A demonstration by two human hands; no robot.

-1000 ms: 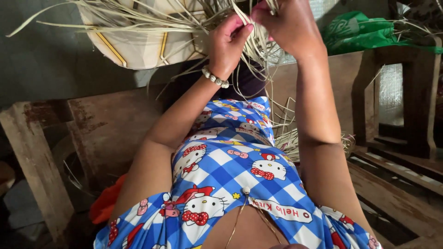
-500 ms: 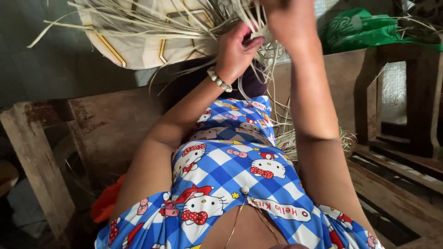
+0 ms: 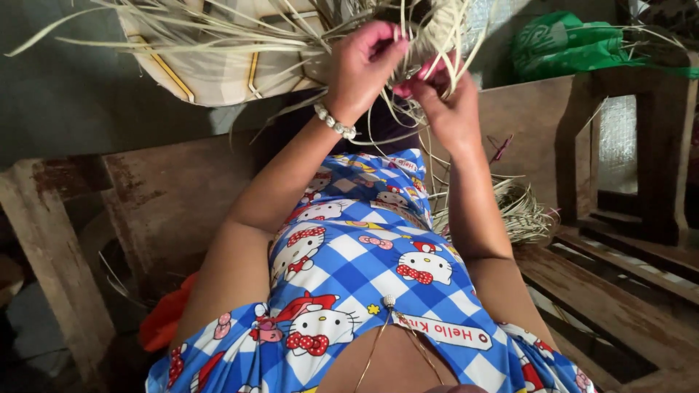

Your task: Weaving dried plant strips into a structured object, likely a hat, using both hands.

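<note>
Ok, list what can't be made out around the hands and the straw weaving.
- Woven straw piece, head view: its top is cut off by the upper frame edge, so its full shape is unclear.
- Left hand and right hand: fingertips buried among loose straw strands; the exact grip is hidden.
- Green bag: contents not visible.
</note>
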